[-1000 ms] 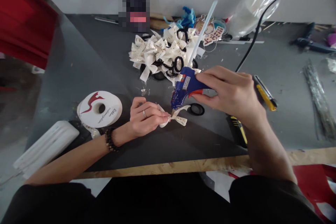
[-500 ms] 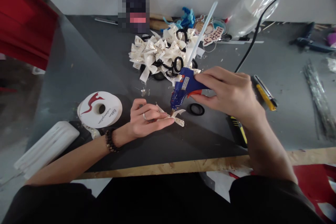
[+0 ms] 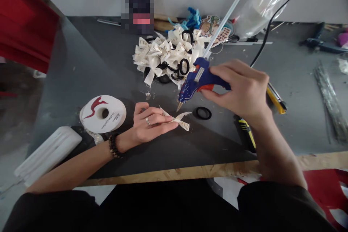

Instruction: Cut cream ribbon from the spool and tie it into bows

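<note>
Between the thumb and fingers of my left hand [image 3: 150, 123] is pinched a cream ribbon bow [image 3: 184, 124] with gold print. My right hand [image 3: 241, 88] grips a blue hot glue gun [image 3: 194, 79] with an orange trigger. A long clear glue stick [image 3: 224, 23] juts from its back end. The nozzle points down, a little above the bow and apart from it. Just right of the bow, a black hair tie [image 3: 203, 113] lies on the dark table. Behind my hands sits a heap of finished-looking ribbon bows [image 3: 160, 52] with black hair ties.
A white ribbon spool [image 3: 114, 116] lies at the left, near a white oblong device [image 3: 49, 156]. Yellow-and-black cutters [image 3: 276, 101] lie right, partly behind my wrist. A black cable [image 3: 265, 40] runs behind my right hand. Pliers [image 3: 320, 43] rest at the far right.
My right hand has lifted the glue gun up and to the right, so its nozzle has come off the bow. My left hand holds the bow nearly where it was.
</note>
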Available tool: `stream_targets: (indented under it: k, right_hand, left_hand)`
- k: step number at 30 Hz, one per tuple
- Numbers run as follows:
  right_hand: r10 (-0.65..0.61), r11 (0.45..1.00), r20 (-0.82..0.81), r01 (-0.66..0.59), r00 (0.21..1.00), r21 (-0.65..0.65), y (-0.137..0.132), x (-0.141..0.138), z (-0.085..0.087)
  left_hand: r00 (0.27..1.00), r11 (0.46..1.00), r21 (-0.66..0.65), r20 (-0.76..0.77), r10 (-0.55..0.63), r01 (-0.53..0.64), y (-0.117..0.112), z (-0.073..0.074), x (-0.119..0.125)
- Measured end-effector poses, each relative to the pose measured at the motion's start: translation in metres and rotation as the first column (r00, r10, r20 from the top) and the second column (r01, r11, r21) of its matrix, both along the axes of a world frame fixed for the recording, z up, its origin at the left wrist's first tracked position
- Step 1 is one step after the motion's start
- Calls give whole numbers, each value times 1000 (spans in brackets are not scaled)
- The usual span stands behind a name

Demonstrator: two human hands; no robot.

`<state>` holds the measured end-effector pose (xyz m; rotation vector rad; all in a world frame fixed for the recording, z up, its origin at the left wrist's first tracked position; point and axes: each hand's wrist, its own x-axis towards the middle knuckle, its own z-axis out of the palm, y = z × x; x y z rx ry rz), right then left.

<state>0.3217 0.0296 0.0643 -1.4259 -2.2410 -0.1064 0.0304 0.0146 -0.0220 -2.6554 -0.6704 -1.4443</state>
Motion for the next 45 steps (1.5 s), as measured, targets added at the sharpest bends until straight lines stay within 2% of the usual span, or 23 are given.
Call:
stream_targets:
  k: [3, 9, 15, 20, 23, 27, 30, 35, 37, 40, 45]
  right_hand:
    - [-93, 996, -58, 93, 994, 7, 2, 2, 1]
    - [-91, 984, -196, 118, 976, 134, 11, 9, 2]
    - [-138, 989, -33, 136, 990, -63, 12, 21, 10]
    - [-130, 991, -80, 126, 988, -50, 14, 27, 10]
    - [-124, 989, -69, 118, 990, -87, 15, 28, 11]
    - [-62, 988, -45, 55, 997, -145, 17, 31, 14]
    - [34, 980, -41, -42, 999, -194, 18, 38, 15]
    - [196, 922, -49, -202, 979, -332, 19, 55, 18]
    - [228, 909, -34, -225, 973, -352, 19, 65, 19]
    - [205, 918, 71, -167, 976, -360, 23, 83, 16]
    - [55, 906, 214, 41, 975, -421, 34, 112, 2]
  left_hand:
    - [998, 1000, -14, -56, -23, 22, -1, 6, -1]
    - [998, 998, -10, 9, -56, 56, 2, 8, 1]
    - [998, 997, -59, 45, -46, 49, 2, 6, 1]
    - [998, 998, -30, -2, -63, 62, 2, 9, -1]
    - [997, 996, -46, 2, -72, 72, 2, 10, 0]
    - [997, 993, -89, 35, -75, 78, 2, 8, 2]
    - [997, 994, -86, 36, -67, 70, 2, 6, 4]
    - [996, 995, -70, 51, -73, 77, 3, 6, 4]
    - [996, 994, -72, 47, -79, 82, 3, 5, 4]
    - [995, 993, -76, 47, -83, 87, 2, 5, 4]
    - [997, 996, -66, 65, -52, 56, 2, 3, 6]
